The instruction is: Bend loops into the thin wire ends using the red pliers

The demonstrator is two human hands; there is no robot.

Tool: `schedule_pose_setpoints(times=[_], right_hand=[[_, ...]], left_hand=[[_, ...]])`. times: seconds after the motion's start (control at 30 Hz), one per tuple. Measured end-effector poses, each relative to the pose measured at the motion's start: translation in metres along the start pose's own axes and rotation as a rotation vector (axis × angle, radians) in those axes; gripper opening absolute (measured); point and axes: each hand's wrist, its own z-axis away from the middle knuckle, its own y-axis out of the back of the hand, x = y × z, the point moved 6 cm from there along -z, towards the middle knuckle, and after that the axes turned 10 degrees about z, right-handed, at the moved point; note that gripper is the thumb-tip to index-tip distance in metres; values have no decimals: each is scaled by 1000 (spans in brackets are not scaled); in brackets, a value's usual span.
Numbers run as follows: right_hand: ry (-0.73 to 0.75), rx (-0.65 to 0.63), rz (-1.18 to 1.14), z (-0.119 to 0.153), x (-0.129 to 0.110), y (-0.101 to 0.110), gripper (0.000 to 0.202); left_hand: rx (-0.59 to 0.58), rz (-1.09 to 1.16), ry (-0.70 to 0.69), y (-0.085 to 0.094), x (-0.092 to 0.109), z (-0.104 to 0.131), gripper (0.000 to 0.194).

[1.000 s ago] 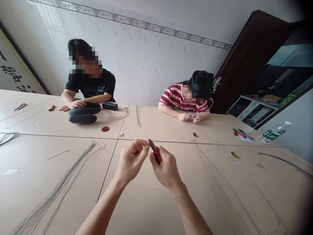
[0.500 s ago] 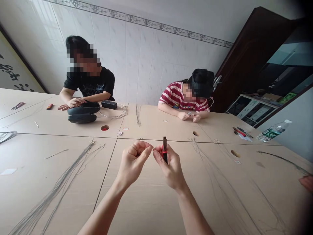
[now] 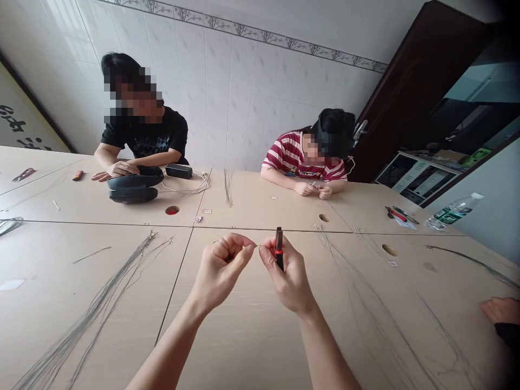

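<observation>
My left hand is closed in a pinch, thumb against bent forefinger, at the middle of the table. A tiny thin piece like a wire end shows at its fingertips and bridges the small gap to my right fingertips. My right hand is closed around pliers with red and black handles, jaws pointing up and away. Its thumb and forefinger also pinch at the thin piece. Most of the pliers' handles are hidden in the palm. Whatever else lies inside the left fist is hidden.
Bundles of thin grey wires lie left and right on the table. Two people sit opposite, one behind black headphones. Another person's hand rests at the right edge. A bottle and red-handled pliers stand far right.
My right hand has moved slightly right with the pliers, widening the gap between my fingertips. The view shifted a little, and another person's hand at the right edge shows more.
</observation>
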Motion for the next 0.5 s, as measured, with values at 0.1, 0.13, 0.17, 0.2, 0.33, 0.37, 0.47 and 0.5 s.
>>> schedule_pose_setpoints(times=[0.1, 0.13, 0.17, 0.2, 0.33, 0.37, 0.47, 0.5], right_hand=[[-1, -15, 10, 0, -1, 2, 20], [-1, -20, 13, 0, -1, 2, 20], [-2, -24, 17, 0, 0, 2, 19], [-1, -29, 20, 1, 0, 2, 19], [16, -31, 30, 1, -2, 1, 19], [21, -29, 33, 1, -2, 1, 20], [18, -31, 36, 1, -3, 1, 20], [14, -33, 36, 2, -2, 1, 21]], left_hand=[[-15, -18, -5, 0, 1, 0, 19], [-13, -27, -12, 0, 1, 0, 18], [-8, -37, -19, 1, 2, 0, 17], [-2, -47, -25, 1, 2, 0, 16], [2, -65, -12, 0, 1, -2, 17], [2, -64, -6, 0, 1, -2, 18], [1, -64, 2, -1, 1, -2, 19], [1, -63, 4, -1, 1, -1, 19]])
